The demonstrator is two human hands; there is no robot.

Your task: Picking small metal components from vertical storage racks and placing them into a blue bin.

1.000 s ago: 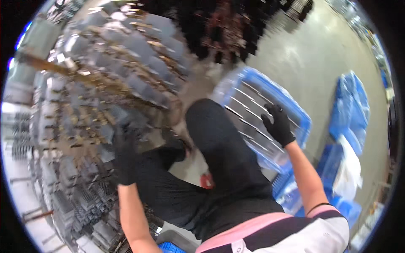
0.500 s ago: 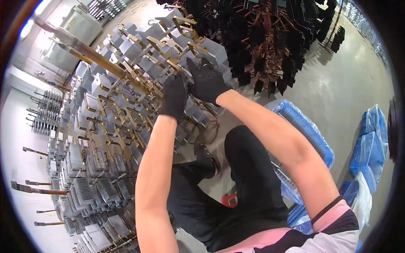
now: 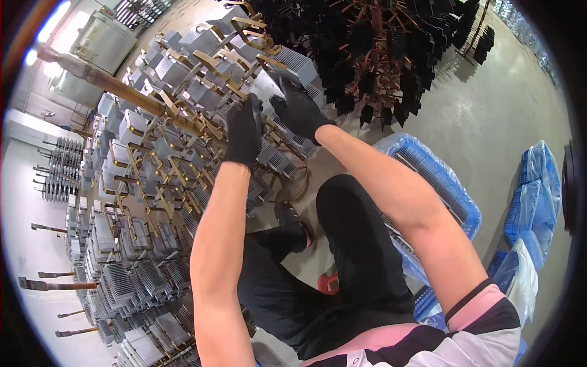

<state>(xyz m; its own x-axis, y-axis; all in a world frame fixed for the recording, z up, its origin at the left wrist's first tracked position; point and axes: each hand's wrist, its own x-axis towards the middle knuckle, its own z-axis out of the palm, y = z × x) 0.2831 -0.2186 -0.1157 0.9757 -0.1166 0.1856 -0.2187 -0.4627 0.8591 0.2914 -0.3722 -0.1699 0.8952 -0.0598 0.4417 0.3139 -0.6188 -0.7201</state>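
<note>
My right hand [image 3: 298, 110], in a black glove, has its thumb and fingers around a silver finned heat sink [image 3: 266, 87], whose flat bright face shows between my hands. Just left of it, my gloved left hand [image 3: 244, 131] is closed, fingers curled at the lower edge of that piece and beside the brass-coloured hooks [image 3: 211, 63] of the hanging rack. What the left fingers grip is hidden. More silver finned heat sinks [image 3: 295, 65] hang on the rack, above and below my hands.
A thick rusty bar [image 3: 116, 85] runs along the rack at left. Black heat sinks [image 3: 361, 79] hang at the top. Plastic-lined blue crates [image 3: 437, 174] holding finned pieces stand right of my knee, and more blue crates [image 3: 531, 208] farther right. A red object [image 3: 328, 284] lies by my feet.
My right hand has drawn slightly apart from the left, and the heat sink's flat face now shows between them. The whole view has shifted a little.
</note>
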